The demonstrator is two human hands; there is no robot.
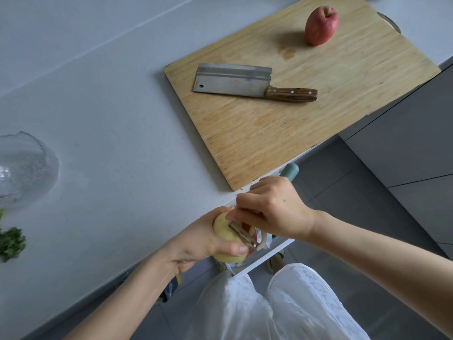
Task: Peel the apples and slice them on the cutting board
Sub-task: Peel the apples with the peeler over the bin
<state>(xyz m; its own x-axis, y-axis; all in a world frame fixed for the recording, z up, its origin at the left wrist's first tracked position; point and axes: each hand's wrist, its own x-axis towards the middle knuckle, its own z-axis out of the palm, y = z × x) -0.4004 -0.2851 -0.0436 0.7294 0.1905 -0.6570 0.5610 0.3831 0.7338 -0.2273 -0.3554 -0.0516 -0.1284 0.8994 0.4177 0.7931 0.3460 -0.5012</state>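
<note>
Step in hand: peeling the first apple. The right hand (274,212) is closed round the peeler (241,233), fingers curled over its teal handle, with the blade laid against the fruit. Directly below and touching the blade, the peeled apple (220,231) shows mostly pale flesh. The left hand (196,244) grips it from underneath, thumb across the front. Both hands work just off the counter (110,119) edge.

Beyond the right hand lies the cutting board (257,133). The cleaver (232,79) rests flat on it. The red apple (321,25) stands at its far corner, well apart and unpeeled.

Next move, as judged: turn the fruit in the left hand to present any remaining skin, and keep the thumb clear of the blade path. Slicing has not begun.
</note>
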